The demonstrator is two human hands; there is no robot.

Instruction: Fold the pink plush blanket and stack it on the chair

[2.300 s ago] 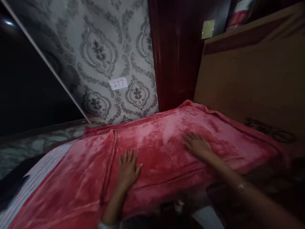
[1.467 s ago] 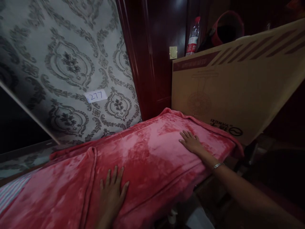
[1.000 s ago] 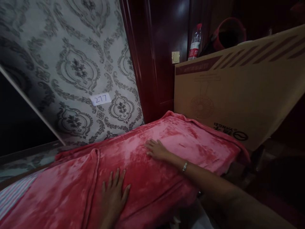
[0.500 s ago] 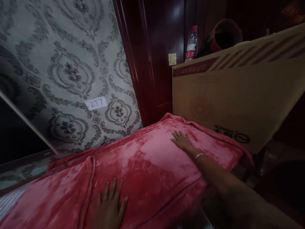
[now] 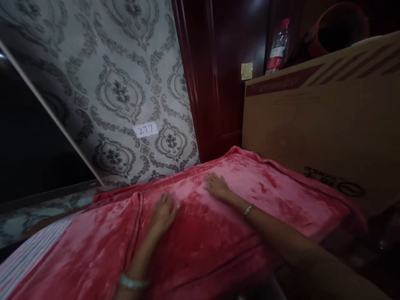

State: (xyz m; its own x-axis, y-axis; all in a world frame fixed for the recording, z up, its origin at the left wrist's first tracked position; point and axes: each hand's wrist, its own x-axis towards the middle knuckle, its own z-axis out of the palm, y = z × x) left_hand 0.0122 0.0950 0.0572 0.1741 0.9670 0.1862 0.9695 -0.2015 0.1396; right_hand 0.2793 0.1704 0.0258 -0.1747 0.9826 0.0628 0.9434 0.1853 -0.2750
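Observation:
A plush red and pink blanket (image 5: 200, 225) is spread over the surface before me, with a raised fold running along its left part. My left hand (image 5: 163, 213) rests on it just right of that fold, slightly blurred, fingers stretched forward and a little apart. Farther up and to the right, my right hand (image 5: 216, 186) lies on the pink patch, its fingers loosely extended. Neither hand grips any cloth that I can see. At the lower left, a striped sheet (image 5: 37, 246) shows from under the blanket.
Patterned wallpaper (image 5: 125, 91) with a paper label reading 277 (image 5: 146, 130) rises behind. A dark red wooden panel (image 5: 212, 91) stands beside it. On the right a large cardboard box (image 5: 312, 125) carries a plastic bottle (image 5: 277, 50). A dark screen (image 5: 37, 137) is at left.
My left hand has moved forward across the blanket, away from me. My right hand has slid left over the pink area, closer to the left one. The view has shifted left.

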